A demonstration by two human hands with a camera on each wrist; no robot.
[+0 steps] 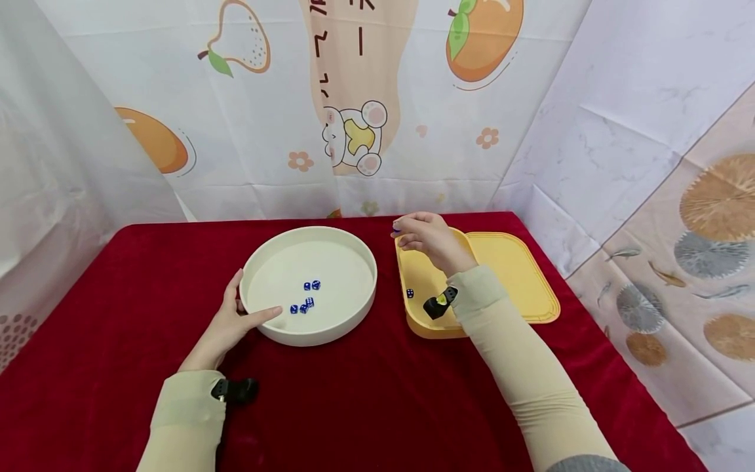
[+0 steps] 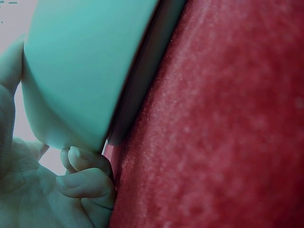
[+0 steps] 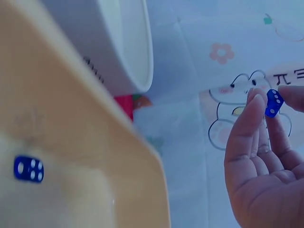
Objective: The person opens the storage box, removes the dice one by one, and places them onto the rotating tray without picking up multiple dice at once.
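My left hand point(image 1: 231, 322) grips the near left side of a white round tray point(image 1: 318, 338), thumb over the rim and fingers against the outer wall. Several blue dice point(image 1: 310, 302) with white pips lie inside that tray. Above the far left corner of a yellow box point(image 1: 436, 332), my right hand point(image 1: 433, 239) pinches one blue die point(image 3: 274, 103) between thumb and fingertips. Another blue die point(image 3: 28, 169) lies on the box floor, near its left wall. The right forearm hides part of the box.
A flat yellow lid point(image 1: 519, 275) lies to the right of the box, partly behind it. Dark red cloth point(image 1: 366, 400) covers the table. Printed curtains point(image 1: 248, 144) hang behind the table and along its right side. A black camera is strapped to each wrist.
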